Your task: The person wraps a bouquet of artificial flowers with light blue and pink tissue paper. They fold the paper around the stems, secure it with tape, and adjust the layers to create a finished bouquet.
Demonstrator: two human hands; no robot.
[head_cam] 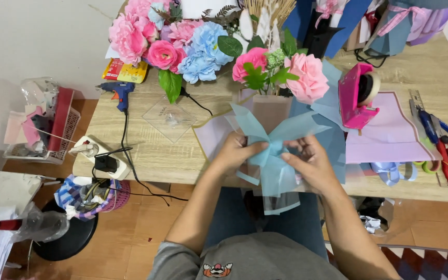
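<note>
I hold a small bouquet [281, 72] of pink roses and green leaves, wrapped in mauve and blue paper, upright in front of me. A light blue sheer ribbon bow [271, 155] is tied around its stem. My left hand [234, 153] pinches the bow's left side. My right hand [309, 163] grips its right side, fingers on the knot. The ribbon's tails hang down over my lap.
A wooden table [182, 150] carries a pile of pink and blue artificial flowers [175, 44], a blue glue gun [117, 91], a pink tape dispenser [356, 96], lilac paper sheets [390, 137], and red and blue tools [442, 145]. A power strip [105, 158] and baskets sit at the left.
</note>
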